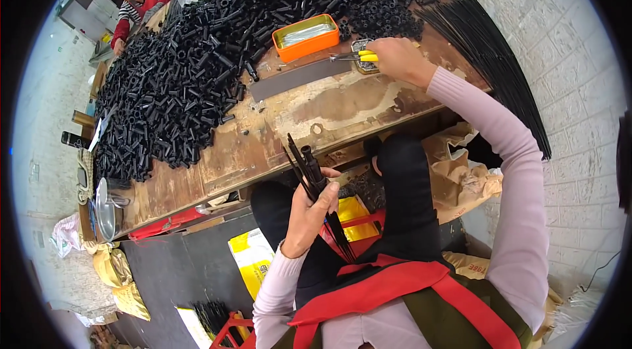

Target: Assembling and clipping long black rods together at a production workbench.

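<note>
Stretching the right arm (490,112) over a wooden table (329,109), gripping yellow-handled pliers (368,56) in the right hand (403,58), clasping tilted black rods (338,236) in the left hand (308,215).

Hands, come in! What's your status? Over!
Left hand: gripping black rods, black tube. Right hand: holding yellow-handled pliers. Orange box near the pliers.
</note>
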Motion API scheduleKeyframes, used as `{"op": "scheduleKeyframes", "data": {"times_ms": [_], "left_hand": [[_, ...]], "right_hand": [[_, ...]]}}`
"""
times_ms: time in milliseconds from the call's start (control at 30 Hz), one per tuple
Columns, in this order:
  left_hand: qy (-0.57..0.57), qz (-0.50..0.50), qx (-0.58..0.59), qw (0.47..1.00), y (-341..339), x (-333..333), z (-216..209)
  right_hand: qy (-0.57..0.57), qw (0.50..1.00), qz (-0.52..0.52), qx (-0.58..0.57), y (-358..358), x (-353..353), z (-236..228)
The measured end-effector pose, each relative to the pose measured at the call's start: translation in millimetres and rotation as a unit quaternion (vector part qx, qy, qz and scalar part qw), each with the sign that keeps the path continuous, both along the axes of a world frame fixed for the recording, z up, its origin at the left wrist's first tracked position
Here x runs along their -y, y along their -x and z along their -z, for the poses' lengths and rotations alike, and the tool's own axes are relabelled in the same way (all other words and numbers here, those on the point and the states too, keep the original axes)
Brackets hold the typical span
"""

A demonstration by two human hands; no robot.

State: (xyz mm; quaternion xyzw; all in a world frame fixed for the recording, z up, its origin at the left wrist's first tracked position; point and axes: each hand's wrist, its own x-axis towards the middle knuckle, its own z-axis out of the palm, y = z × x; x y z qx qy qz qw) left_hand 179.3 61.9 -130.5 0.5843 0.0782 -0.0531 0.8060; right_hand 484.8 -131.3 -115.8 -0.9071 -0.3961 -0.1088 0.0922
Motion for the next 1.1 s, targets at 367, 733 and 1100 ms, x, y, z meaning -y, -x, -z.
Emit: {"op": "scheduleKeyframes", "data": {"times_ms": [367, 733, 1100], "left_hand": [[-0.017, 0.006, 0.017, 1.000, 24.1, 6.5, -11.6], [-0.028, -0.001, 0.070, 0.997, 64.9, 19.1, -24.8], [-0.032, -0.021, 0.091, 0.995, 79.5, 21.4, -27.5]], "right_hand": [[-0.311, 0.869, 0.043, -0.382, -34.8, 4.1, -3.9], [-0.364, 0.797, 0.116, -0.468, -31.6, -1.0, -9.3], [-0.344, 0.813, 0.110, -0.457, -29.7, 13.0, -0.2]]}}
